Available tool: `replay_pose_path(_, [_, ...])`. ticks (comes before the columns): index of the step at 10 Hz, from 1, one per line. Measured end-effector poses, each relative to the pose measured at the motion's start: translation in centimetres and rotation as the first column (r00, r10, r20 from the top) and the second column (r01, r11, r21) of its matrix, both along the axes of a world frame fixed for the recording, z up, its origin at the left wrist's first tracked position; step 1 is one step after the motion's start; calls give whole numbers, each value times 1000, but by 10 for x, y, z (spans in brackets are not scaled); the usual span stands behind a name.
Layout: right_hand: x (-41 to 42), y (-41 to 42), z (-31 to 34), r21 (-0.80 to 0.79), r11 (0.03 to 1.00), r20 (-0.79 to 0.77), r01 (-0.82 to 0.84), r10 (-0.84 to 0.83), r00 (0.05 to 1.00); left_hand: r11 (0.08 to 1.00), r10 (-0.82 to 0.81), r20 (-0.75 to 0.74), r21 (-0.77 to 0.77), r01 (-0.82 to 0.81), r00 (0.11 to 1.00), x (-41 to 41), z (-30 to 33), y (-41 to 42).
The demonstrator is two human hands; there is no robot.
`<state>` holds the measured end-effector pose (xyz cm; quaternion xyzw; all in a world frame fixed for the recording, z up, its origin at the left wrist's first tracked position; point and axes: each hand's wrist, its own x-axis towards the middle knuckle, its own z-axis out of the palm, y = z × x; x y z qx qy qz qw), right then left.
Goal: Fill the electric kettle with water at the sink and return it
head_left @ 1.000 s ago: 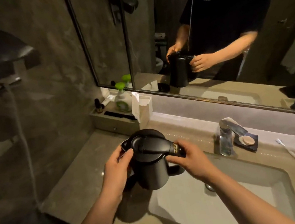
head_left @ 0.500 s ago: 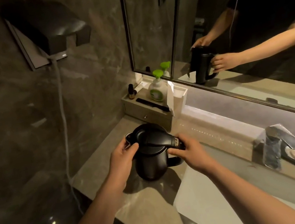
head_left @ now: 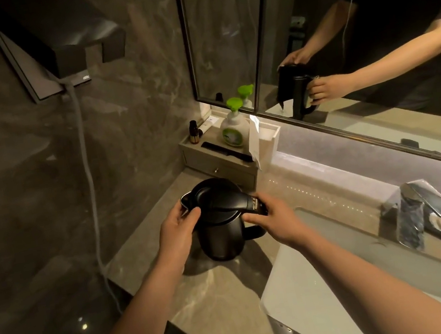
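A black electric kettle stands upright on the stone counter just left of the white sink basin, its lid down. My left hand rests on the lid's left side by the spout. My right hand grips the handle on the right. The chrome tap stands at the back right of the basin. No kettle base shows.
A small drawer box at the back holds a green-pump soap bottle, a small brown bottle and a black comb. A wall-mounted dark unit with a hanging cord sits left. The mirror shows the person's hands on the kettle.
The kettle has moved left from over the basin's edge onto the counter, both hands still on it. The view has swung left.
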<state>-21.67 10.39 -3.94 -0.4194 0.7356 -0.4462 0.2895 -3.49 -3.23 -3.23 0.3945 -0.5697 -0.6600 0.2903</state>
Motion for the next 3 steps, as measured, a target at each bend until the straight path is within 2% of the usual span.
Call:
replay_pose_path(2, [-1,6,17,114,993,-32,-41,45,998,999,-39,41,1,39,998,2,5,4])
replay_pose_path(3, [-7,32,37,-28,979,-78,202,-203,976,998,42,156,36,-48,987,27,-2,22])
